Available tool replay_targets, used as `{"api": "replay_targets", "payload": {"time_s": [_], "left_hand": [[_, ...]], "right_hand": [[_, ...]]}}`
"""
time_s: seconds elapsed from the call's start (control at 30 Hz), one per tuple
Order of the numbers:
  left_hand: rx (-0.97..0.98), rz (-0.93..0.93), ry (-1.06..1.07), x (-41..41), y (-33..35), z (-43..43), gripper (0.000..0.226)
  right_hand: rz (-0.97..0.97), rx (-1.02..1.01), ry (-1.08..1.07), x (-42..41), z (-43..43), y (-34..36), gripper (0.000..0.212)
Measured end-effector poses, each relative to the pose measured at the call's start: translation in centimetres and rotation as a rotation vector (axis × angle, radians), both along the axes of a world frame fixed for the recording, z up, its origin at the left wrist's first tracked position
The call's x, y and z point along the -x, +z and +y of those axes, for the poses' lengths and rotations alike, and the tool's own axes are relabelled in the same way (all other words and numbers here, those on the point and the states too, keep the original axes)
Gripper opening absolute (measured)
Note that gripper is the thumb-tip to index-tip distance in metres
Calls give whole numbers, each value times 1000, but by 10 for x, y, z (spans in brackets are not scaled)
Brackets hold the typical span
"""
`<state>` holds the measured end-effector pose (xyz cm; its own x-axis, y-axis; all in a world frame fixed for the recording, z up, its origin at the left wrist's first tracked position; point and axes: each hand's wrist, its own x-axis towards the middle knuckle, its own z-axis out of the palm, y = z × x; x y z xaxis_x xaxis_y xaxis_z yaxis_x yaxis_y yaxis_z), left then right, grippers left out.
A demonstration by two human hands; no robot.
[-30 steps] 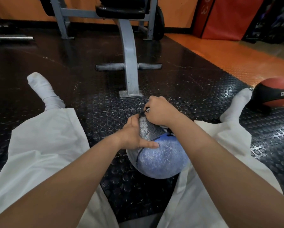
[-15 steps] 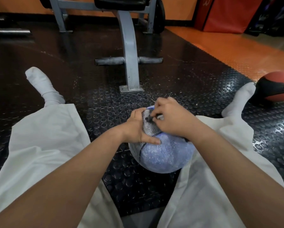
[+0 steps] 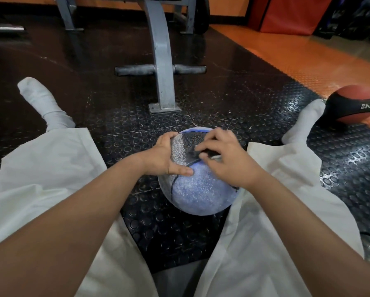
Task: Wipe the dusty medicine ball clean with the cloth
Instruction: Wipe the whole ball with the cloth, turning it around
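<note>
Gripping the medicine ball (image 3: 201, 189) (bluish, speckled) in the left hand (image 3: 161, 157), the person pinches the cloth (image 3: 202, 152) against it with the right hand (image 3: 229, 161).

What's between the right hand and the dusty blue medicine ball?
Head view: a small dark cloth, pinched by the right hand against the dusty blue medicine ball.

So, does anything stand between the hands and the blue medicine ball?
Nothing visible does. The left hand grips the medicine ball directly on its left side. The right hand pinches a small dark cloth against its top, so only that cloth lies between them.
</note>
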<state>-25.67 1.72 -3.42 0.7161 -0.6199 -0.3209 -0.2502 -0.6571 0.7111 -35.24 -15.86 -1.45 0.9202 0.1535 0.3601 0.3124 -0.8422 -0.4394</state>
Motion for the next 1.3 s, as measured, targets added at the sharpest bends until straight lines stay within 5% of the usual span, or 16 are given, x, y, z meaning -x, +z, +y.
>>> {"api": "replay_targets", "payload": {"time_s": [0.2,0.47,0.8,0.87,0.93,1.0,1.17,1.3], "left_hand": [[20,-11,-14,9,3,-7,140],[24,-38,-8,6,-6,1,137],[166,-46,79,22,-11,-6,136],[196,-69,113,27,-13,-11,122],[356,-12,248,27,-15,-14,78],[584,174,523,24,-21,-15,38],[629,586,815,10,-69,-5,52],[585,607,866,16,-99,-11,37]], "right_hand": [[57,-280,-277,-18,-37,1,17],[73,115,-1,-56,30,17,16],[-81,-555,-488,-16,-20,-4,13],[-50,-517,-541,-10,-28,1,11],[41,-468,-563,-9,-28,6,3],[167,-359,-582,-10,-28,3,27],[318,-263,-656,-13,-27,11,51],[450,-262,-665,-16,-34,15,71]]}}
